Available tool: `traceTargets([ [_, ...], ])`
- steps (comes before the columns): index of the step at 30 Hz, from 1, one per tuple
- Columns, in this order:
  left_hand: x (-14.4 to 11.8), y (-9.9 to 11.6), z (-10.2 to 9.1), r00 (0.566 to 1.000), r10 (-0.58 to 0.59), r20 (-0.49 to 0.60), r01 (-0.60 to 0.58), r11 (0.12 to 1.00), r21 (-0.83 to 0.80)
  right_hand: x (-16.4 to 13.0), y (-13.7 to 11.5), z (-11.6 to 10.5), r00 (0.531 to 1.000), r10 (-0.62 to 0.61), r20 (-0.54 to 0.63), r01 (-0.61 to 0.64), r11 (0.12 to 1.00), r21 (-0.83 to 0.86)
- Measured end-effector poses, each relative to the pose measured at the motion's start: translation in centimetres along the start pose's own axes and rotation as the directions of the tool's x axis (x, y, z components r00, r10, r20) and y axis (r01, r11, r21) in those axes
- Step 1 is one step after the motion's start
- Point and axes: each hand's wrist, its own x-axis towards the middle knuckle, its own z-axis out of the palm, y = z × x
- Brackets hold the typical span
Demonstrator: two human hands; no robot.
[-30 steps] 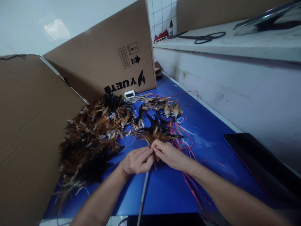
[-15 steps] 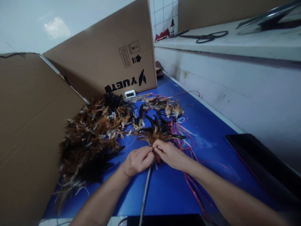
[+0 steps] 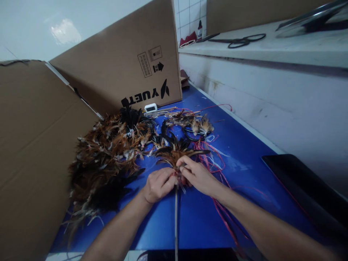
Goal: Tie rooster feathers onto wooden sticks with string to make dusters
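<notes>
With my left hand point(image 3: 159, 185) I am pinching the base of the brown-and-black feather bundle point(image 3: 174, 150), where a thin stick point(image 3: 176, 224) is meeting it above the blue tabletop point(image 3: 201, 224). My right hand point(image 3: 198, 176) is curling its fingers beside that base; I cannot tell what they are gripping. Red strings point(image 3: 221, 214) are passing under my right forearm.

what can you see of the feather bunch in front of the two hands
The feather bunch fans out away from the person, with long, curved black plumes beyond browner ones. The left hand pinches near its gathered base, where red shows; the right hand's fingertips are also there, hiding how it is bound. A thin, pale stick runs from the base toward the person.
</notes>
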Motion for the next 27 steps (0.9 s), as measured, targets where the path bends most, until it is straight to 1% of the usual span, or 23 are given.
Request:
traceTargets([
  [2, 0.3, 0.0, -0.2, 0.999, 0.037, -0.022, -0.036, 0.999, 0.023, -0.1, -0.2, 0.0, 1.000, -0.031, 0.002, 0.031, 0.999, 0.005],
  [7, 0.8, 0.1, -0.4, 0.995, 0.090, -0.049, -0.087, 0.994, 0.061, -0.1, -0.1, 0.0, 0.994, -0.102, 0.036, 0.104, 0.991, -0.080],
  [10, 0.9, 0.1, -0.3, 0.994, 0.106, -0.031, -0.103, 0.992, 0.067, -0.1, -0.1, -0.1, 0.993, -0.107, 0.058, 0.112, 0.990, -0.088],
  [15, 1.0, 0.3, -0.2, 0.989, 0.136, -0.051, -0.131, 0.987, 0.098, 0.0, 0.0, -0.3, 0.991, -0.102, 0.089, 0.111, 0.989, -0.095],
  [19, 1.1, 0.3, -0.4, 0.995, 0.086, -0.040, -0.085, 0.996, 0.035, 0.1, 0.2, -0.2, 0.991, -0.107, 0.080, 0.122, 0.969, -0.213],
  [22, 0.6, 0.2, -0.2, 0.997, 0.069, -0.037, -0.069, 0.998, -0.004, 0.1, 0.2, 0.0, 0.992, -0.109, 0.067, 0.124, 0.951, -0.282],
  [24, -0.1, 0.0, 0.2, 0.999, 0.021, -0.040, -0.022, 0.999, -0.041, 0.0, 0.1, 0.0, 0.993, -0.105, 0.057, 0.117, 0.947, -0.300],
  [27, -1.0, -0.1, 1.1, 0.993, -0.089, -0.074, 0.080, 0.990, -0.118, -0.1, 0.0, 0.1, 0.994, -0.097, 0.043, 0.105, 0.949, -0.297],
])
